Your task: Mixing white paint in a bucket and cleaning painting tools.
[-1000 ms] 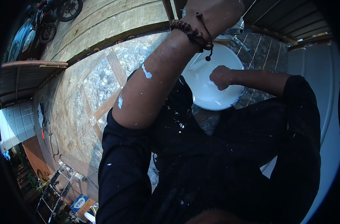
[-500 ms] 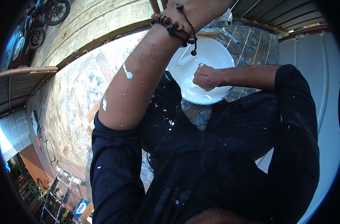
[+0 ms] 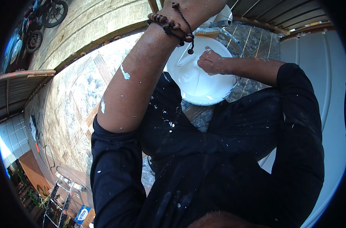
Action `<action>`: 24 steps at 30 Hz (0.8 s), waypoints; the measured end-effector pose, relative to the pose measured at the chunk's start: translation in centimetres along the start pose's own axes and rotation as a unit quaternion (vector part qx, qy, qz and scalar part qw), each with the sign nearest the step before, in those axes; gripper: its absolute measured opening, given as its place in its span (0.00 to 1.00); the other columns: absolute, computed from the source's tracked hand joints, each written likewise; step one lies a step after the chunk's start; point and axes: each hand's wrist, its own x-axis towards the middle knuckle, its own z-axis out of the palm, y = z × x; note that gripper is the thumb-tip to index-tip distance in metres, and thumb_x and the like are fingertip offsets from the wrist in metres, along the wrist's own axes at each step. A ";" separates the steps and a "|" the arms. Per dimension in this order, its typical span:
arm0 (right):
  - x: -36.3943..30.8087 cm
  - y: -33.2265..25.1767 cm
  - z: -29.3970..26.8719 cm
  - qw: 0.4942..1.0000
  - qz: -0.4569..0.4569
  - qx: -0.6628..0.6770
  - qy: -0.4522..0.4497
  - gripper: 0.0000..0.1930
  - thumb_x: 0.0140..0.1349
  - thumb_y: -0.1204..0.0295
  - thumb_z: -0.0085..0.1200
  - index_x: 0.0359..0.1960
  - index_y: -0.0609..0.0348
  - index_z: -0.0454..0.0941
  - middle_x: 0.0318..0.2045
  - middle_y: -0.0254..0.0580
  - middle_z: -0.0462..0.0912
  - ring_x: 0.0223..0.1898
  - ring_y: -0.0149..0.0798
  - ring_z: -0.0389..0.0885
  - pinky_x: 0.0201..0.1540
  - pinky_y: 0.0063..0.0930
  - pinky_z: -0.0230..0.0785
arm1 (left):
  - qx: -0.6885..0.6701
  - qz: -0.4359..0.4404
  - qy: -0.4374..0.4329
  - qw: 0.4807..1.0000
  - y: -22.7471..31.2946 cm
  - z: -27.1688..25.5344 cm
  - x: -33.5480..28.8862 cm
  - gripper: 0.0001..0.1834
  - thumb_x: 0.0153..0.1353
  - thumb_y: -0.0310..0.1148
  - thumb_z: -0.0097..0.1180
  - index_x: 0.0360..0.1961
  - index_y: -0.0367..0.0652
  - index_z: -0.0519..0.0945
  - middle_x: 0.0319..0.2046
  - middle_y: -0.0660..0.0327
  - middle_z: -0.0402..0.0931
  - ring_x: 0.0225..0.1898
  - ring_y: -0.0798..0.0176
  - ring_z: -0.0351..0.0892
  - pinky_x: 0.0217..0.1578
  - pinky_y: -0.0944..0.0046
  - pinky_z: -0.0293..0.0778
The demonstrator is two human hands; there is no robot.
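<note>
A round white basin (image 3: 195, 89) stands between my knees, with a smooth white liquid or paste in it. Over its middle right side, my right hand (image 3: 211, 62) is closed, thumb uppermost; what its fingers hold, if anything, is hidden. A thin curved ridge or edge shows in the white on the basin's left side. My left arm reaches up across the view, wearing a dark beaded bracelet (image 3: 167, 24). Only the wrist and back of my left hand (image 3: 209, 5) show at the top edge; its fingers are out of view. White splashes dot both my forearms and dark clothes.
Beyond the basin are a white container (image 3: 224, 15) and a blue hose (image 3: 237, 45). A pale panel (image 3: 309, 57) borders my right. At lower left stand a paint-spattered stepladder (image 3: 64, 197) and a cardboard box (image 3: 83, 214). Motorbikes (image 3: 53, 13) are at upper left.
My right hand has moved slightly farther away over the basin and turned, its thumb now on top. A curved streak appears in the white below it. My left arm has shifted slightly left.
</note>
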 end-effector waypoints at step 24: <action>1.4 1.1 2.0 0.957 0.201 0.207 0.004 0.12 0.49 0.71 0.56 0.34 0.62 0.86 0.36 0.56 0.87 0.41 0.55 0.86 0.44 0.46 0.79 | -0.009 0.089 0.039 0.995 0.5 -0.3 0.2 0.11 0.64 0.32 0.58 0.39 0.32 0.78 0.29 0.39 0.80 0.35 0.33 0.80 0.37 0.43 0.76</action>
